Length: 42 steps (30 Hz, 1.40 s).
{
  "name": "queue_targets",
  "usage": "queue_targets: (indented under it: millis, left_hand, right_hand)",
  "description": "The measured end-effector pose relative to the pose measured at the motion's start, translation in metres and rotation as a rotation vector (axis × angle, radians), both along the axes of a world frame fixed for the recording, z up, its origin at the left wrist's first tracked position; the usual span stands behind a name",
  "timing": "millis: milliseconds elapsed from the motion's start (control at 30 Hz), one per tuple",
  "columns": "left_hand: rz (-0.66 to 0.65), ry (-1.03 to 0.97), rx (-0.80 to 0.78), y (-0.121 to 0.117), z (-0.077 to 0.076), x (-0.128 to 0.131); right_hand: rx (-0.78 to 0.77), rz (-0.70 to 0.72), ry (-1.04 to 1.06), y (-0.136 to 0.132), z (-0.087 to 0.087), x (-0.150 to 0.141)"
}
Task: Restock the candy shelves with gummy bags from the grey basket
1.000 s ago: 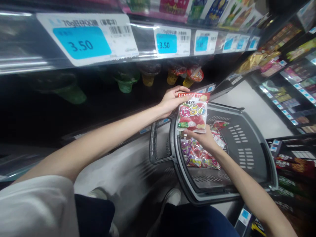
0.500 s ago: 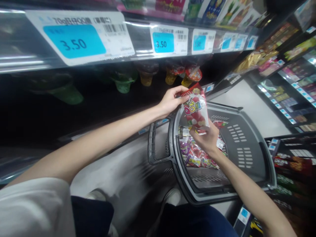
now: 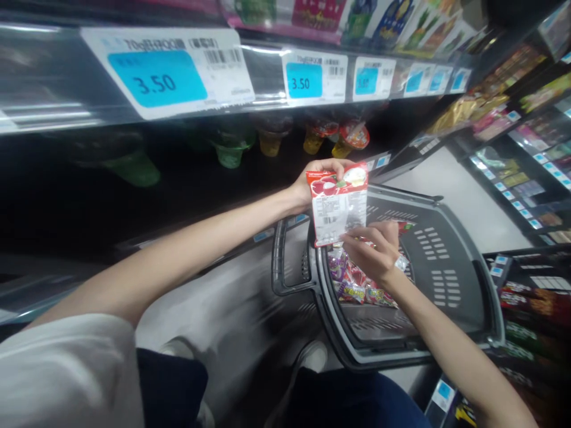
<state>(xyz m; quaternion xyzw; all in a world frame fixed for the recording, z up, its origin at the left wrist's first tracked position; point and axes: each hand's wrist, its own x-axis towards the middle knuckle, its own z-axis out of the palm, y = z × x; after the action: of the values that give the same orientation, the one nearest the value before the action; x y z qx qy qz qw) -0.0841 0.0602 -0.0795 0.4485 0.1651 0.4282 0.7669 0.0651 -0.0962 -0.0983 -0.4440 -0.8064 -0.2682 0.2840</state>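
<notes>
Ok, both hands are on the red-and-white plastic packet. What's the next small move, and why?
I'd probably ease the packet over the grey plastic basket's opening: its lower edge appears near the rim, the left hand holds its top, the right hand its bottom, and other colourful packets lie inside.

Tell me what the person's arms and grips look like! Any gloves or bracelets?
The left grip and right grip are bare hands with slim fingers. I can see no gloves, watches or bracelets. Both forearms are uncovered. A loose, whitish sleeve covers the upper left arm; the right sleeve isn't in view.
</notes>
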Motion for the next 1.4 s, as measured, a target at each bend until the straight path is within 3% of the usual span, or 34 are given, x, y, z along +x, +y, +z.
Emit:
queue_targets:
  millis: [167,567,1400]
  left_hand:
    - [-0.026,0.008,-0.031,0.0006,0.0006,-0.0001]
    - [-0.037,-0.045,-0.077,0.0016,-0.0012,-0.0022]
    - [-0.059,-0.055,-0.113,-0.0004,0.0063,-0.0036]
  right_hand:
    - [0.026,0.097,0.034,0.0029,0.0019,-0.0015]
    - [0.002,0.143,0.068,0.0013,0.0061,-0.0023]
    - [-0.057,0.126,0.083,0.0019,-0.0007,-0.0036]
